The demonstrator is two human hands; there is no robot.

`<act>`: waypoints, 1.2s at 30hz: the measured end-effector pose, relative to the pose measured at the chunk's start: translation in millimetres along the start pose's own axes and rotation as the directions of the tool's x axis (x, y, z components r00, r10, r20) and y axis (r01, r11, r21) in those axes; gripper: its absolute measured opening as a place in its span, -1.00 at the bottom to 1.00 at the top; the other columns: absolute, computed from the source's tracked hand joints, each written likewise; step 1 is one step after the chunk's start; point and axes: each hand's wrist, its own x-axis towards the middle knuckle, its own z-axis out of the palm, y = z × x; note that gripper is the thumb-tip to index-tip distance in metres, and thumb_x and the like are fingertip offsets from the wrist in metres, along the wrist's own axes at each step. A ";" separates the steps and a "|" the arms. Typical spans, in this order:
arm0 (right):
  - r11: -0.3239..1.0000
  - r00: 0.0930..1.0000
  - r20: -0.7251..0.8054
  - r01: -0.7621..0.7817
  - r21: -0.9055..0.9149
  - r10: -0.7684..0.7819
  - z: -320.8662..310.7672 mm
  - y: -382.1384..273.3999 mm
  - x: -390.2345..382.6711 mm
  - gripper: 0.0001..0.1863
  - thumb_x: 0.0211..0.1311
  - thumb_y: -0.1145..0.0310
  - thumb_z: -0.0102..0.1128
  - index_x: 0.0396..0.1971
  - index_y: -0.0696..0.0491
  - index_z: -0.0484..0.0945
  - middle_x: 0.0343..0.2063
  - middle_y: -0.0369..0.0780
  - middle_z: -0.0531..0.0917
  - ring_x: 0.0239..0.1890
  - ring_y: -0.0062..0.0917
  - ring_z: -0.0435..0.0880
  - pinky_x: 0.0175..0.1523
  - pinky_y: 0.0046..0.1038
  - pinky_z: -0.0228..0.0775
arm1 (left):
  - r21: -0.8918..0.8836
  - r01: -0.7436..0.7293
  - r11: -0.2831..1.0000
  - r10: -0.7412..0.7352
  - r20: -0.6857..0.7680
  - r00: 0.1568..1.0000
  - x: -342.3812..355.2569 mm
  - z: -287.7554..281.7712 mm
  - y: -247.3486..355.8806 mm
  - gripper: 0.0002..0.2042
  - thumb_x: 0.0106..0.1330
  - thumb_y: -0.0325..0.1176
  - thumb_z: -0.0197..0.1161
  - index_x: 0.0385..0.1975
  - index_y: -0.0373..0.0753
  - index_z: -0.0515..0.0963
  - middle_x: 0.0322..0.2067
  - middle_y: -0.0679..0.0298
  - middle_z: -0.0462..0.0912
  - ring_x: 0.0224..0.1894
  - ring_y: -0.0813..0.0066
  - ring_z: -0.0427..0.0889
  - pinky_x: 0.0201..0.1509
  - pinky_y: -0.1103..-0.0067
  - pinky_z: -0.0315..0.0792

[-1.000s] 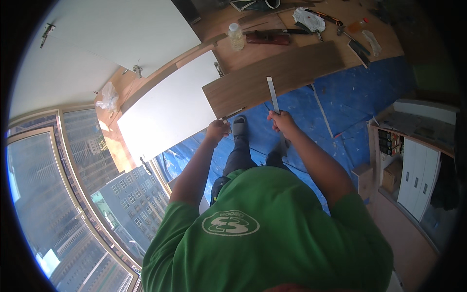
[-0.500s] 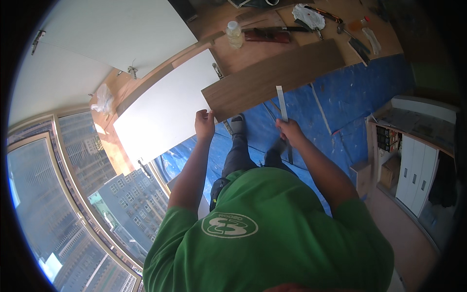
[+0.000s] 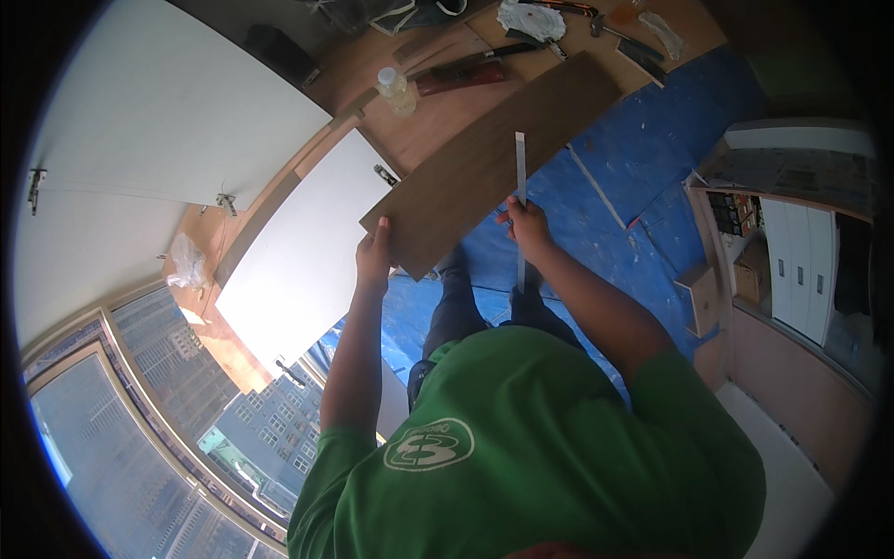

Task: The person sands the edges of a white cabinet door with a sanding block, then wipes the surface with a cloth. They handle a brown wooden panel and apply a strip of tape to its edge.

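My left hand (image 3: pixel 374 253) is closed on the near left corner of a long brown wood-grain board (image 3: pixel 484 172), with the thumb lying on its upper face. That corner overlaps a white panel (image 3: pixel 298 247) lying beneath. In my right hand (image 3: pixel 528 228) is a long, narrow metal ruler (image 3: pixel 521 168), its fingers closed around the middle. The ruler's far end crosses over the board, and its near end hangs down by my leg. Any markings on it are too small to make out.
A clear bottle (image 3: pixel 396 91), a dark red case (image 3: pixel 461 78), a hammer (image 3: pixel 610 30) and a white crumpled bag (image 3: pixel 531 20) lie on the wooden surface beyond. Blue sheeting (image 3: pixel 643 186) covers the floor. White doors with hinges (image 3: pixel 225 202) are at left, near windows.
My left hand now grips the board's corner, which has lifted and swung nearer over the white panel. My right hand has moved a little left and away with the ruler. The view has shifted.
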 end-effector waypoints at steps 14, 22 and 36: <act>0.752 0.997 0.056 0.000 0.659 -0.050 -64.4 -125.0 -63.7 -0.80 0.43 0.26 0.28 -0.29 0.06 0.52 -0.56 -0.25 0.57 -0.73 -0.55 0.36 -0.55 -0.49 0.13 | 0.275 -0.953 0.128 0.955 0.225 0.193 -123.8 26.5 102.9 -0.21 0.15 0.08 0.56 0.18 -0.32 0.32 0.11 -0.03 0.43 0.26 0.09 0.41 0.25 0.28 0.39; 0.773 0.991 0.132 -0.105 0.626 0.028 -104.4 -155.1 -76.3 -0.78 0.42 0.27 0.30 -0.17 0.07 0.50 -0.43 -0.23 0.62 -0.71 -0.57 0.39 -0.57 -0.53 0.11 | 0.363 -0.786 -0.501 0.824 0.477 -0.305 -140.9 93.9 178.1 -0.12 -0.05 0.72 0.16 -0.13 -0.04 0.68 0.07 0.25 0.70 0.48 0.16 0.29 0.60 0.05 -0.19; 0.853 0.973 0.150 0.074 0.517 -0.176 -265.2 -193.9 -82.3 -0.66 0.57 0.07 0.10 -0.01 0.07 0.47 -0.42 -0.12 0.68 -0.56 -0.40 0.64 -0.44 -0.35 0.45 | 0.297 -0.654 -0.695 0.674 0.586 -0.450 -234.4 193.1 308.3 -0.11 -0.04 0.75 0.07 -0.42 -0.16 0.55 -0.51 0.32 0.63 -0.42 0.30 0.73 -0.31 0.45 0.50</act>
